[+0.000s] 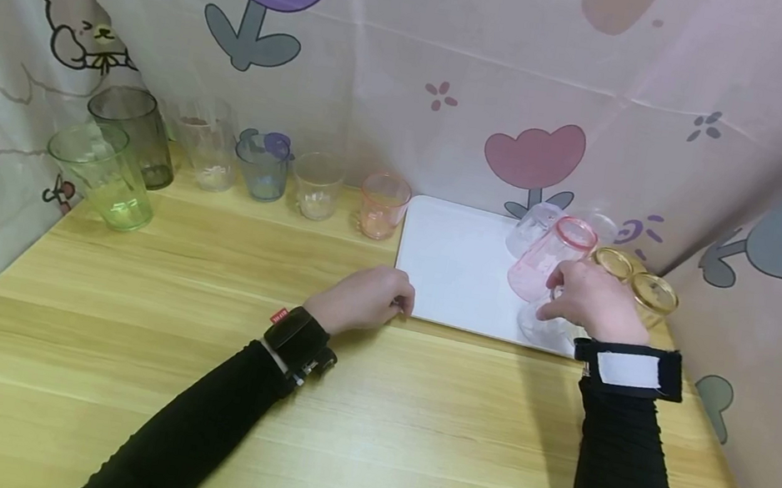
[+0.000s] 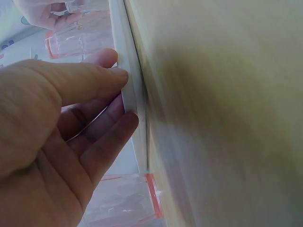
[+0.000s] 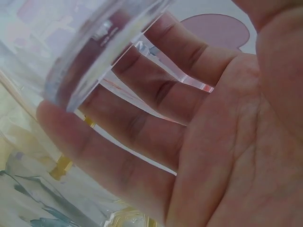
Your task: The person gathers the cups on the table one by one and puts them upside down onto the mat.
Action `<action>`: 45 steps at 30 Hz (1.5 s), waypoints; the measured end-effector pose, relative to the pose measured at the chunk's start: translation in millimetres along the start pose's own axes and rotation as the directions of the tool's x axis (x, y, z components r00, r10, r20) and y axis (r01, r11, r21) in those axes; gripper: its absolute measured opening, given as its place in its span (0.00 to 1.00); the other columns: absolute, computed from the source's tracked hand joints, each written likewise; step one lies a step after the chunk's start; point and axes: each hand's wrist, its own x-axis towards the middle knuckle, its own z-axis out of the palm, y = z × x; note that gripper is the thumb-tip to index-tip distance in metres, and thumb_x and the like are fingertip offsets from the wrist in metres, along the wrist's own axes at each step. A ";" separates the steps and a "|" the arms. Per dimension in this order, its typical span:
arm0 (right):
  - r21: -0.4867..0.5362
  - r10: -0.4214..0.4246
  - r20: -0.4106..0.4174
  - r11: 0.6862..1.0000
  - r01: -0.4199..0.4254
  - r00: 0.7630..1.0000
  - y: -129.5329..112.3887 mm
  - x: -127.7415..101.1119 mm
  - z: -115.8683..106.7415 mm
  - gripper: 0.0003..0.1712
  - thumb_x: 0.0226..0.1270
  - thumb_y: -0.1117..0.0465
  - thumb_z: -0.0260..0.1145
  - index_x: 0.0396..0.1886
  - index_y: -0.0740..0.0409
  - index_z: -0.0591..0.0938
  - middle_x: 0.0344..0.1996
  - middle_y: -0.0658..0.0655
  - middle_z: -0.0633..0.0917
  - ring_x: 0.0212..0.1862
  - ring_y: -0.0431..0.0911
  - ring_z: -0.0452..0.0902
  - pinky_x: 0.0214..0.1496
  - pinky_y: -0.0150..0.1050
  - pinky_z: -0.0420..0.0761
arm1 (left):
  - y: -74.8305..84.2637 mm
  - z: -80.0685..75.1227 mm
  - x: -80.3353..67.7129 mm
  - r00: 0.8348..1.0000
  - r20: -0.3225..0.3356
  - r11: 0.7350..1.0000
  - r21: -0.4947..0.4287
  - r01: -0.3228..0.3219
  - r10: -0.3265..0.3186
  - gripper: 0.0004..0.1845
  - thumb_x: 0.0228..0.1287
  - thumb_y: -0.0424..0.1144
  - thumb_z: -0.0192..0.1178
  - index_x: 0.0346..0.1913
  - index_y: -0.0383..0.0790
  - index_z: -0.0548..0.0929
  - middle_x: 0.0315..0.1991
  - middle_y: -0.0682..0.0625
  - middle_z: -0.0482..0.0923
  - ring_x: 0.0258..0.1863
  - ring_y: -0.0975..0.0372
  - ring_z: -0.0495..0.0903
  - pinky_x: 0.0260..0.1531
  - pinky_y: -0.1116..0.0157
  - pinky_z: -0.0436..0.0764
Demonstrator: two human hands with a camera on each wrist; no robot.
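left hand pinching a white tray's near edge, right hand gripping a clear cup, pink cup just beside, wooden counter

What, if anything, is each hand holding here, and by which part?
The right hand holds a clear glass by its upper end. The left hand touches the white tray at its near-left corner; whether it grips it cannot be told.

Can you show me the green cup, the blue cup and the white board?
Green cup (image 1: 105,179): head view, middle of its side.
Blue cup (image 1: 264,170): head view, middle of its side.
White board (image 1: 457,267): head view, bare part of its top.
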 end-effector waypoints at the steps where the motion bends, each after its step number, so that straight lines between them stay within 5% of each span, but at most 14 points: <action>1: 0.003 0.003 0.000 1.000 -0.003 1.000 0.0 0.0 0.0 0.26 0.50 0.55 0.82 0.44 0.65 0.84 0.36 0.61 0.85 0.37 0.56 0.77 0.36 0.50 0.79 | -0.1 0.1 0.0 1.000 0.001 1.000 0.000 -0.002 0.002 0.10 0.67 0.25 0.63 0.36 0.44 0.89 0.37 0.55 0.83 0.43 0.61 0.82 0.50 0.63 0.82; 15: 0.017 0.043 -0.026 0.999 -0.042 0.999 -3.9 -6.8 -4.4 0.28 0.54 0.53 0.79 0.50 0.65 0.82 0.46 0.66 0.87 0.45 0.60 0.81 0.40 0.59 0.80 | -1.3 -1.3 0.7 1.000 0.010 1.000 -0.027 0.011 -0.010 0.08 0.69 0.27 0.64 0.39 0.43 0.90 0.41 0.53 0.84 0.46 0.61 0.82 0.52 0.63 0.82; 19: 0.017 0.022 -0.106 1.000 -0.020 0.994 -13.3 -10.6 -8.8 0.30 0.59 0.50 0.76 0.54 0.64 0.81 0.53 0.68 0.86 0.51 0.65 0.81 0.42 0.65 0.79 | -3.8 -5.8 1.4 0.999 -0.023 0.997 -0.056 0.044 -0.045 0.07 0.69 0.29 0.64 0.46 0.41 0.88 0.48 0.51 0.82 0.49 0.59 0.82 0.53 0.63 0.83; 23: 0.031 -0.069 -0.243 0.996 0.079 0.967 -28.7 -11.5 -8.7 0.27 0.65 0.51 0.74 0.55 0.64 0.81 0.54 0.67 0.83 0.53 0.66 0.80 0.47 0.64 0.79 | -7.3 -14.6 1.2 0.987 -0.138 0.994 -0.088 0.069 -0.081 0.13 0.70 0.31 0.65 0.54 0.41 0.85 0.55 0.48 0.80 0.53 0.56 0.81 0.53 0.61 0.84; 26: 0.057 -0.147 -0.352 0.982 0.178 0.925 -42.7 -8.0 -2.9 0.23 0.67 0.54 0.73 0.55 0.64 0.81 0.51 0.66 0.83 0.53 0.63 0.80 0.49 0.60 0.81 | -10.2 -22.1 0.2 0.957 -0.270 0.989 -0.135 0.067 -0.102 0.17 0.70 0.32 0.65 0.59 0.39 0.81 0.60 0.45 0.78 0.55 0.52 0.81 0.53 0.57 0.84; 29: 0.053 -0.216 -0.431 0.963 0.264 0.876 -56.0 -0.8 8.5 0.21 0.67 0.57 0.73 0.54 0.65 0.82 0.50 0.65 0.84 0.52 0.61 0.81 0.51 0.58 0.81 | -14.6 -26.6 0.5 0.904 -0.413 0.985 -0.168 0.048 -0.115 0.23 0.68 0.33 0.67 0.64 0.36 0.77 0.64 0.42 0.74 0.59 0.49 0.79 0.58 0.54 0.82; 34: 0.022 -0.265 -0.422 0.953 0.302 0.867 -76.0 9.4 30.9 0.20 0.68 0.55 0.73 0.54 0.61 0.83 0.51 0.61 0.85 0.50 0.58 0.82 0.46 0.56 0.83 | -22.4 -29.0 2.7 0.798 -0.574 0.975 -0.209 0.075 -0.184 0.35 0.64 0.35 0.69 0.71 0.32 0.68 0.70 0.39 0.67 0.68 0.49 0.69 0.71 0.53 0.72; 40: -0.040 -0.351 -0.351 0.932 0.360 0.868 -95.3 15.7 54.5 0.18 0.66 0.54 0.74 0.51 0.59 0.86 0.47 0.58 0.86 0.45 0.54 0.84 0.40 0.53 0.86 | -32.8 -27.2 7.1 0.711 -0.626 0.936 -0.326 0.134 -0.320 0.46 0.60 0.39 0.72 0.76 0.29 0.58 0.73 0.35 0.61 0.71 0.46 0.63 0.75 0.49 0.66; 45: -0.061 -0.407 -0.280 0.912 0.407 0.870 -107.0 16.7 71.5 0.17 0.65 0.54 0.75 0.49 0.58 0.87 0.42 0.56 0.87 0.40 0.52 0.85 0.38 0.53 0.86 | -40.0 -25.6 13.6 0.691 -0.554 0.863 -0.458 0.214 -0.465 0.52 0.59 0.45 0.73 0.78 0.29 0.53 0.76 0.32 0.55 0.75 0.42 0.60 0.74 0.43 0.65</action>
